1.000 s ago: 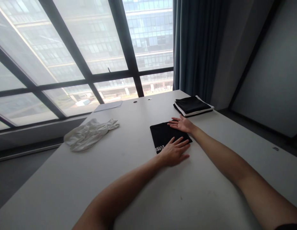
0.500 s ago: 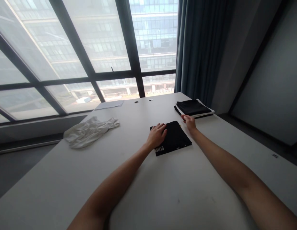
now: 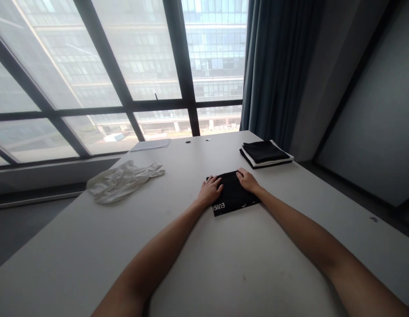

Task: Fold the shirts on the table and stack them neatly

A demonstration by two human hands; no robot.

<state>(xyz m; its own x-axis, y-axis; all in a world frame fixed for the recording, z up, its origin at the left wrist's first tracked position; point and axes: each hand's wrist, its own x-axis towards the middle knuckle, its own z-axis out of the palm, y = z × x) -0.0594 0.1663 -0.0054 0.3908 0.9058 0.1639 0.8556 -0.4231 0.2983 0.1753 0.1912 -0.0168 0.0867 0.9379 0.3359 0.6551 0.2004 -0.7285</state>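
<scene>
A folded black garment with white lettering (image 3: 232, 193) lies flat on the white table in front of me. My left hand (image 3: 211, 189) rests on its left side, fingers spread over the cloth. On the garment's far right part lies my right hand (image 3: 248, 179), fingers stretched out and pressing the fabric near the top edge. Both hands touch the cloth without gripping it. Beyond my right hand sits a stack of folded black and white clothes (image 3: 266, 152). To the left is a crumpled white garment (image 3: 125, 181).
The white table (image 3: 178, 246) reaches to the large windows (image 3: 148, 57). Flat white sheets (image 3: 150, 145) lie at its far left, close to a round cable hole (image 3: 188, 142). A dark blue curtain (image 3: 277, 66) hangs behind the stack.
My right hand has come from beside the stack, leftward and nearer, onto the folded black garment. My left hand has stayed on the cloth.
</scene>
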